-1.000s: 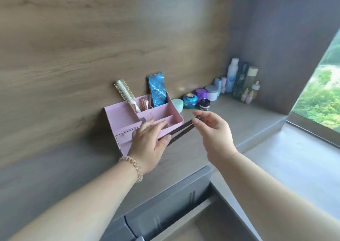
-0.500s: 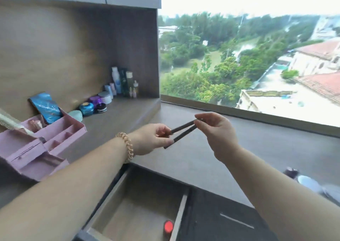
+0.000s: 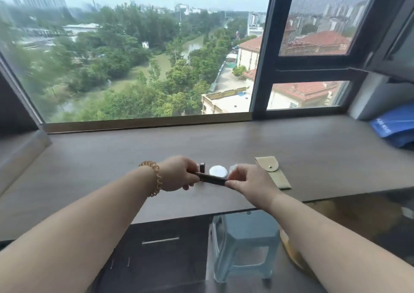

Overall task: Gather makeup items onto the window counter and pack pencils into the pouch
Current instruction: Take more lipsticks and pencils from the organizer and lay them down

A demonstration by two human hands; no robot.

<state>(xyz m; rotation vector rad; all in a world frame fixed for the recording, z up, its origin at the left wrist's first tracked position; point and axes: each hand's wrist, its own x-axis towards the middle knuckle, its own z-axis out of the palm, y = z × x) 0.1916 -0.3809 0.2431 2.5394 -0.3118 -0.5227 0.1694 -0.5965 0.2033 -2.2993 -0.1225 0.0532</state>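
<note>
Turned from the shelf organiser, the view now shows the window worktop (image 3: 313, 149), where the beige pouch (image 3: 272, 171) lies snapped shut, so anything set down loose to open it may roll off the edge; left hand (image 3: 179, 174) and right hand (image 3: 251, 182) hover above, fingers pinching opposite ends of the dark pencils (image 3: 212, 179).

One wide-angle camera on the person's head faces forward and down over the window counter (image 3: 313, 149) toward the window (image 3: 134, 57). It sits within arm's reach, the left hand (image 3: 179, 174) and right hand (image 3: 248, 180) meeting mid-frame.
</note>
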